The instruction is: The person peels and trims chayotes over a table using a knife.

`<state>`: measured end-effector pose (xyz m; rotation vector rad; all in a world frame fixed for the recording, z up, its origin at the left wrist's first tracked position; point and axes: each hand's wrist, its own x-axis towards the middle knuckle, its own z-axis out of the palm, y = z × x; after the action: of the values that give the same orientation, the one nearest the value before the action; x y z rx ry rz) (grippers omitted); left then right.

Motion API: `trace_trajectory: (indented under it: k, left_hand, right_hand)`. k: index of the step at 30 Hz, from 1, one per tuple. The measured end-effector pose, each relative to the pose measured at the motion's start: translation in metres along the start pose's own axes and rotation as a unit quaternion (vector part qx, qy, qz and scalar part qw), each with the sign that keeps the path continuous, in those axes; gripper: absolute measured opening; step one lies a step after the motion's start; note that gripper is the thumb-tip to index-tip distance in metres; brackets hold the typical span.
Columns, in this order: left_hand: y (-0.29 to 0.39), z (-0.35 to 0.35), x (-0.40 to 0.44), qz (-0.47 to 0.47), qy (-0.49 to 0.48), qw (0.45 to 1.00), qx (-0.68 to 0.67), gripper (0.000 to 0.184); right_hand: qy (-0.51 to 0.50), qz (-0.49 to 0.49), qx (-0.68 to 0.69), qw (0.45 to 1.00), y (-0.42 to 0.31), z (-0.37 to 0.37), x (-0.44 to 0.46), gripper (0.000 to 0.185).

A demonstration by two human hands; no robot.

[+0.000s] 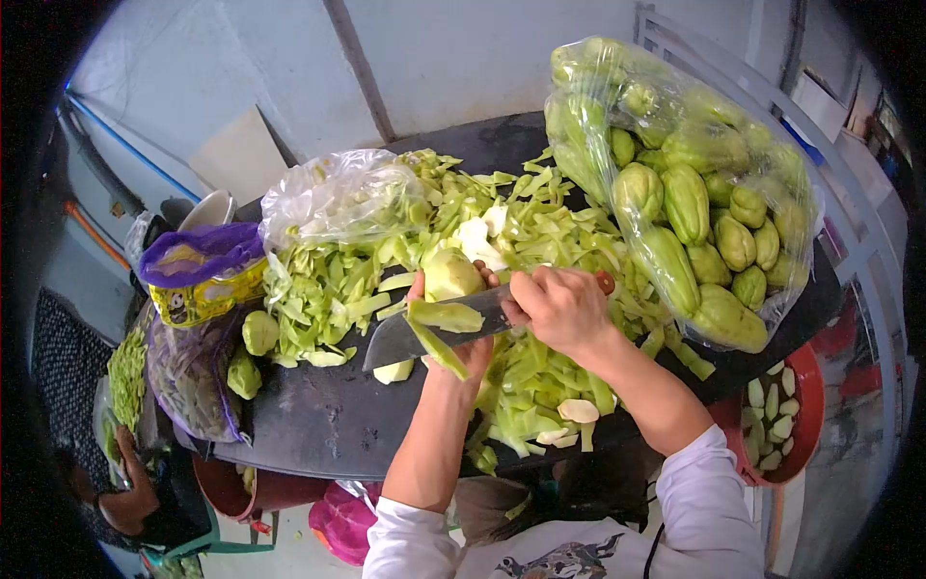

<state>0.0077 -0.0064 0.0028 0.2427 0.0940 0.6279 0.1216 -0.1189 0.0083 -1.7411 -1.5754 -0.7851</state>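
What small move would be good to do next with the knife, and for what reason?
Probably tilt the knife in the right hand to shed the green peel: it hides part of the blade, and the left hand, holding the chayote, is close by. A clearer view of the blade seems safer.

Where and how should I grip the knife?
Probably by the handle, coming from the person's right. Its butt shows beyond the right hand, which already holds it, while the broad blade points left, passing over the left hand in this view.
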Motion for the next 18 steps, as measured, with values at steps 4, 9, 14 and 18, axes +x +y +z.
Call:
trace_trajectory:
  k: [4, 9, 14, 18]
  left_hand:
    - [-0.002, 0.001, -0.001, -0.01, 0.053, 0.998, 0.014, 0.052]
    - [-0.003, 0.002, -0.001, 0.055, 0.092, 0.992, 0.071, 0.049]
    - [-0.002, 0.015, -0.003, 0.101, 0.104, 0.983, 0.117, 0.049]
    - [0.002, 0.008, -0.004, 0.09, 0.071, 0.987, 0.109, 0.051]
  right_hand:
    - [-0.01, -0.005, -0.007, 1.0, 0.0, 0.0, 0.0, 0.019]
    - [-0.038, 0.026, 0.0, 0.999, 0.007, -0.001, -0.007, 0.021]
    - [-0.066, 0.063, -0.004, 0.996, 0.02, -0.002, -0.008, 0.022]
    - [-0.062, 0.075, 0.023, 0.995, 0.006, -0.01, -0.003, 0.024]
